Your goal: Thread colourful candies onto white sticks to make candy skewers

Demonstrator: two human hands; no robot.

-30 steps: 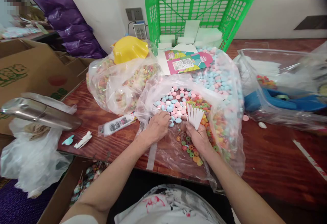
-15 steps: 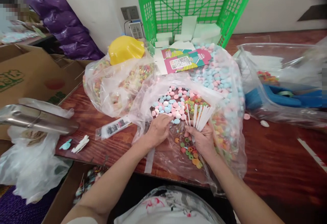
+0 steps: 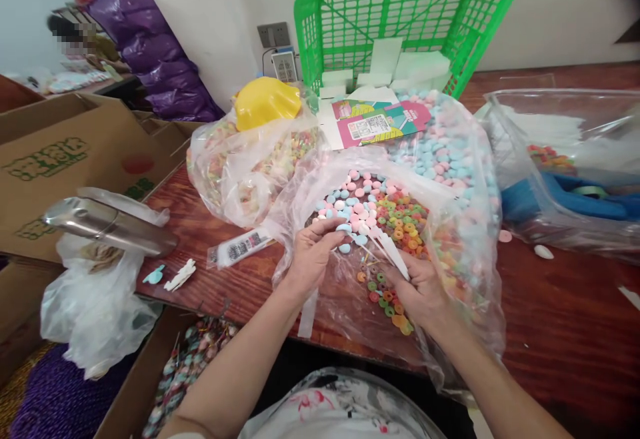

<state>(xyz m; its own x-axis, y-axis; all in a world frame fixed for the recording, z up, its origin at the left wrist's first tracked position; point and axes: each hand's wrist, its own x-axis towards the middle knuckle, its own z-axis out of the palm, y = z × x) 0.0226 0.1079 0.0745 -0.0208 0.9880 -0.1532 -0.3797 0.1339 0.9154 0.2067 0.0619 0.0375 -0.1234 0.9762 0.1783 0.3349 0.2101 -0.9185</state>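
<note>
My left hand [image 3: 311,253] pinches a light-blue round candy [image 3: 344,227] between thumb and fingers, over a loose pile of pink, blue and white candies [image 3: 357,209]. Closed around a bunch of thin white sticks [image 3: 393,255] is my right hand [image 3: 423,289]; the sticks' tips point up and left toward the candy. Ring-shaped gummies [image 3: 404,222] in red, green and orange lie beside the pile, with more gummy rings [image 3: 384,299] nearer to me. Both piles rest on a clear plastic bag [image 3: 340,299] spread over the table.
A green basket [image 3: 385,9] holding white boxes stands behind bulging candy bags. A yellow bowl-like piece [image 3: 267,102] sits on the left bag. Left are a steel flask [image 3: 120,225] and cartons [image 3: 65,165]; right, a clear bin [image 3: 575,165] with a blue tape dispenser [image 3: 560,195].
My left hand has risen from the pile with a blue candy in its fingertips. My right hand has tilted the fanned sticks leftward into a tighter bunch. The view has swung left.
</note>
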